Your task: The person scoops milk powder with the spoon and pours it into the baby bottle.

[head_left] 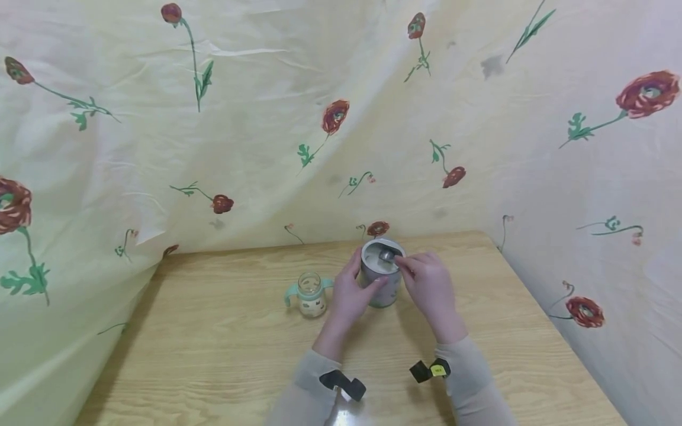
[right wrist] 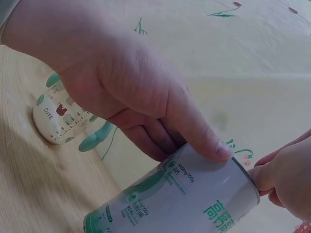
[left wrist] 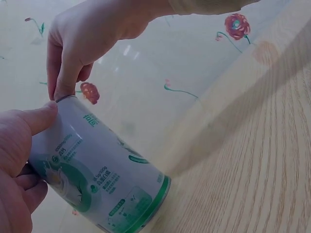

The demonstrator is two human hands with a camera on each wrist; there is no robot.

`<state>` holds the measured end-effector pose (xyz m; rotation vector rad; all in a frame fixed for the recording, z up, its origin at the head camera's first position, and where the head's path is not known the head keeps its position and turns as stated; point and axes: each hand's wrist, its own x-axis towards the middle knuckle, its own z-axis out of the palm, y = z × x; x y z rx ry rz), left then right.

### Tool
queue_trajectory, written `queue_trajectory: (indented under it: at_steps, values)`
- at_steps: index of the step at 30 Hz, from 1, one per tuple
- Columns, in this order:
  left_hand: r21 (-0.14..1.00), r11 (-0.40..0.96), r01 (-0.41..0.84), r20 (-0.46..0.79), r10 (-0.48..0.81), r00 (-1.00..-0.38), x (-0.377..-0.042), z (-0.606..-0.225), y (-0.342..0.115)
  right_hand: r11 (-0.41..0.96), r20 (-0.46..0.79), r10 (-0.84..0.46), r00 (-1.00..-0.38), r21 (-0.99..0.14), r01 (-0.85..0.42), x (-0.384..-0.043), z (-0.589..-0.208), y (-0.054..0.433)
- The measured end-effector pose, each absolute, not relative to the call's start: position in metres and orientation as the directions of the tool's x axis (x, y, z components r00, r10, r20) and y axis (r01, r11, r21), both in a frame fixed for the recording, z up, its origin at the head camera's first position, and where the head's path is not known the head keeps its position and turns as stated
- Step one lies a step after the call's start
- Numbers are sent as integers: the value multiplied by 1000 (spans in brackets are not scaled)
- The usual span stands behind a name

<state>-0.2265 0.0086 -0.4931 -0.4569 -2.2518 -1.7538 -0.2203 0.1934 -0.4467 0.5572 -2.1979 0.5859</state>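
Observation:
A milk powder can, white with green lettering and a green base band, stands on the table with its top uncovered. My left hand grips its side, the thumb across the front near the rim and the fingers round the far left. Pale powder shows inside the can in the head view. Over that powder lies a small scoop, whose handle my right hand pinches at the right rim. The wrist views hide the scoop. Left of the can stands a baby bottle with two mint-green handles and an open top.
The wooden table meets a flowered cloth just behind the can. More of that cloth hangs along the left and right sides. Dark straps sit on both wrists.

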Motion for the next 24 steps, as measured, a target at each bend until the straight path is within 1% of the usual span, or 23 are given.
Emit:
queue_trajectory:
  at_steps: [9,17,24]
  values:
    - [905,230,358,353,64,-933,-226,-492,13,817,708,-207,-675,-255,-518,-221,-442,193]
    - [899,255,357,355,53,-933,-225,-491,13,824,661,-245,-709,-243,-512,-221,-436,191]
    - [890,278,361,361,51,-931,-226,-491,13,826,604,-255,-755,-270,-495,-223,-429,187]
